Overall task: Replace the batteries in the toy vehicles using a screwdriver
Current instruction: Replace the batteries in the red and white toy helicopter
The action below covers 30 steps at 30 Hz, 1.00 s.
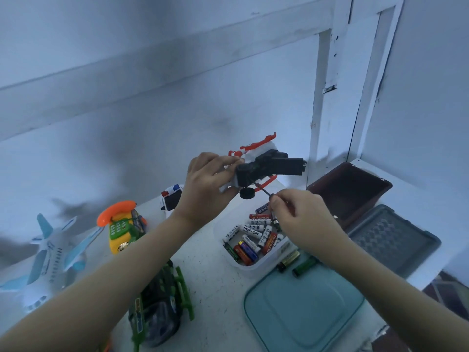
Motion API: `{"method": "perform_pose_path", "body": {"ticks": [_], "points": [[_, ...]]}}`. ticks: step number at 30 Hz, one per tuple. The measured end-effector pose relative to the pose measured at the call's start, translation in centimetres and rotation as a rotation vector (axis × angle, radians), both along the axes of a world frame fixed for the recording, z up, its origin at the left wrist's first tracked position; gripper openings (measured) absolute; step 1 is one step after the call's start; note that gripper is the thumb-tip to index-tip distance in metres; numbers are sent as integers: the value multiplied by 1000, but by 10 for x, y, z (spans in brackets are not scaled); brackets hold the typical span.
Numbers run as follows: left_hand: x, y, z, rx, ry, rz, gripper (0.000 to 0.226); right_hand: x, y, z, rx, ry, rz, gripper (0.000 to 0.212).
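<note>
My left hand (206, 184) grips a white and red toy helicopter (264, 165), held above the table with its black underside turned toward me. My right hand (302, 217) pinches a thin black screwdriver (264, 190) whose tip meets the toy's underside near a black wheel. Below my right hand a clear tub (250, 268) holds several loose batteries (250, 237). Two more batteries (295, 262) lie by the tub on a teal lid (302, 308).
On the white table (218, 280) lie a green toy helicopter (160, 306), a white and blue toy plane (50, 257), a yellow toy phone (121, 224) and a police car (172, 199). A brown bin (350, 191) and grey tray (393, 237) sit at right.
</note>
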<state>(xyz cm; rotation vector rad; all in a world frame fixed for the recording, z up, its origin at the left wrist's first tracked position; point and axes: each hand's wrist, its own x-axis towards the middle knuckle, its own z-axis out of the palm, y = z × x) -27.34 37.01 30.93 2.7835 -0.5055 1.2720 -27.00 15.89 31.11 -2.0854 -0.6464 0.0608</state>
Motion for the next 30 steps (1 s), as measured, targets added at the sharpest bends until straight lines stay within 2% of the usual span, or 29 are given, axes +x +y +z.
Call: {"method": "perform_pose_path", "body": {"ticks": [5, 16, 21, 23, 26, 30], "points": [[-1, -1, -3, 78, 37, -4, 29, -12, 2, -2, -173, -161, -92, 34], [-9, 14, 3, 332, -5, -1, 40, -2, -25, 20, -371, -7, -71, 40], [-15, 14, 2, 410, -5, -22, 42, 2, -28, 23, -469, -17, -41, 41], [-16, 13, 1, 358, -23, -24, 35, 2, -28, 20, -470, -30, -41, 38], [-19, 9, 3, 145, -36, 5, 26, 0, -28, 15, -412, 25, -8, 29], [-31, 0, 12, -128, -71, 108, 36, -7, -27, 7, -349, 83, 105, 13]]}}
